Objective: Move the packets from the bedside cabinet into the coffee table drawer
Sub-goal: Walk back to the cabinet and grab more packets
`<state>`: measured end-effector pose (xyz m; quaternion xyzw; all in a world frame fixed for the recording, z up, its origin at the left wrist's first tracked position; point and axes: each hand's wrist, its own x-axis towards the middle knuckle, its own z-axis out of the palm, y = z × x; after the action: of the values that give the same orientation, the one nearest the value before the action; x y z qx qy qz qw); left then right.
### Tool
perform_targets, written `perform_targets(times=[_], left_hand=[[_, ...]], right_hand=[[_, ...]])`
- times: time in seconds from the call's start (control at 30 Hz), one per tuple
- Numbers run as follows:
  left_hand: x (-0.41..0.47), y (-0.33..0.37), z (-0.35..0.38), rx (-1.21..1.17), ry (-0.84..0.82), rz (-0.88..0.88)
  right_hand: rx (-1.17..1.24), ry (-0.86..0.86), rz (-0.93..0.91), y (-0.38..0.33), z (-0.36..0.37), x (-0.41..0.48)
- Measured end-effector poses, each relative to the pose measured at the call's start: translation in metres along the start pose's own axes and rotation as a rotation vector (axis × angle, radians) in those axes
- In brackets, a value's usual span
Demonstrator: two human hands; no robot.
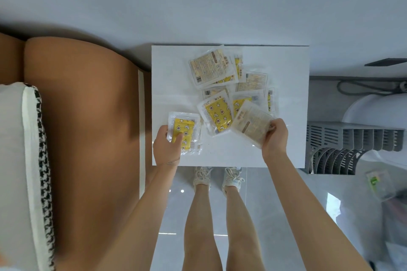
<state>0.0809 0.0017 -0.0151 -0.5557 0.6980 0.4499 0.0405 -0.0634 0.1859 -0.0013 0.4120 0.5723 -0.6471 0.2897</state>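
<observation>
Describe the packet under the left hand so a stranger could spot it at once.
Find the white cabinet top beside the tan bed. At its near left corner, the yellow-patterned packet lies apart from the overlapping pile, with the left hand on it.

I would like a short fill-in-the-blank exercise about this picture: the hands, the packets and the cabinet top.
1. The left hand grips a packet with a ____ patterned front.
2. The right hand holds a packet showing its printed back by its ____ edge.
3. The other packets lie on a ____ cabinet top.
4. Below the cabinet edge, two ____ stand on the floor.

Missing words: yellow; right; white; shoes
</observation>
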Motion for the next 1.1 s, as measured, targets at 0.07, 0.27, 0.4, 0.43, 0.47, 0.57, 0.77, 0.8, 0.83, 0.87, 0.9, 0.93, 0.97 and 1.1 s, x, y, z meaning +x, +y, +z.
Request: perform_targets(times=[0.07,0.27,0.4,0.43,0.47,0.57,0.77,0.8,0.83,0.87,0.9,0.93,0.97,1.1], left_hand=[[0.003,-0.001,-0.003,-0.035,0.017,-0.044],[0.008,0.000,-0.011,-0.160,-0.047,-0.062],[0.005,0.001,-0.011,-0.087,0.002,0.031],[0.005,0.002,-0.011,-0.089,0.005,0.036],[0.005,0.001,-0.010,-0.093,0.009,0.032],[0.007,-0.002,-0.008,-0.098,0.019,0.024],[0.006,-0.004,-0.005,-0.116,0.016,0.019],[0.006,-0.004,-0.005,-0.117,0.014,0.017],[0.006,-0.004,-0.005,-0.119,0.016,0.021],[0.006,-0.004,-0.006,-0.120,0.021,0.027],[0.005,-0.004,-0.006,-0.120,0.025,0.033],[0.004,-0.002,-0.007,-0.120,0.025,0.035],[0.004,-0.001,-0.007,-0.123,0.024,0.034],[-0.002,0.005,-0.008,-0.204,-0.006,0.002]], right_hand=[[-0.090,-0.068,-0.026,-0.001,-0.006,0.003],[-0.338,0.012,-0.069,-0.003,-0.019,0.003],[-0.764,0.069,-0.299,-0.003,-0.021,0.002],[-0.799,0.081,-0.328,-0.004,-0.019,0.001],[-0.822,0.097,-0.356,-0.004,-0.017,0.001],[-0.917,0.072,-0.467,-0.002,-0.011,0.003],[-0.869,0.099,-0.458,0.007,0.000,0.005],[-0.837,0.102,-0.446,0.008,0.002,0.004],[-0.806,0.101,-0.435,0.010,0.003,0.003],[-0.783,0.102,-0.429,0.011,0.003,0.001],[-0.765,0.110,-0.429,0.012,0.003,-0.001],[-0.755,0.124,-0.431,0.013,0.003,-0.004],[-0.743,0.132,-0.438,0.013,0.001,-0.007],[-0.677,0.100,-0.421,0.013,-0.010,-0.020]])
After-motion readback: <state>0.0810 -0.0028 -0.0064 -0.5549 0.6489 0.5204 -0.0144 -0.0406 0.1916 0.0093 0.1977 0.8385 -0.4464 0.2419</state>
